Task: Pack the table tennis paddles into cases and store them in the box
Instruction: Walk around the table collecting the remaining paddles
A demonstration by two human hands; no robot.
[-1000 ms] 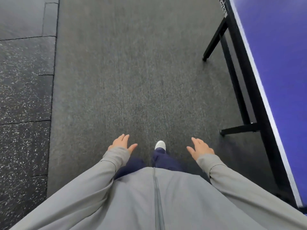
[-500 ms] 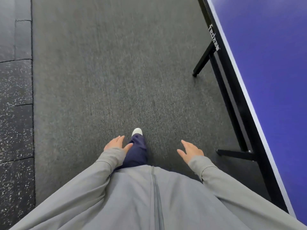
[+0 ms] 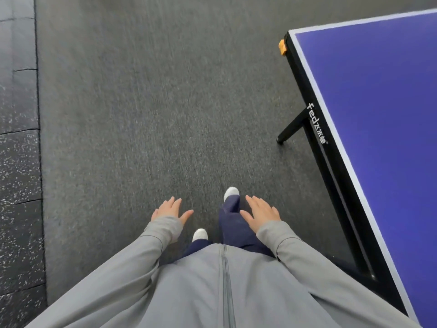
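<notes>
Both hands hold nothing: the left hand point(image 3: 171, 209) and the right hand point(image 3: 260, 213) hang in front of the body with the fingers straight and spread. No paddles, cases or box are in view. The part of the blue worktop point(image 3: 378, 114) that shows, at 2 to 4 o'clock, is bare.

One white shoe point(image 3: 231, 192) is ahead of the other, so I judge the person is in mid-step beside the worktop, probably on the way to fetch the things.

The risks here come from the walking. A black leg point(image 3: 292, 127) sticks out from under the worktop at 2 o'clock, near the line of the feet; a step too far right could catch it. The orange corner piece point(image 3: 282, 46) at 1 o'clock marks a hard corner that the right hip or hand could hit on turning around it. At 9 o'clock the carpet point(image 3: 153, 114) meets speckled rubber tiles point(image 3: 19, 162); whether that seam has a raised edge I cannot tell.
</notes>
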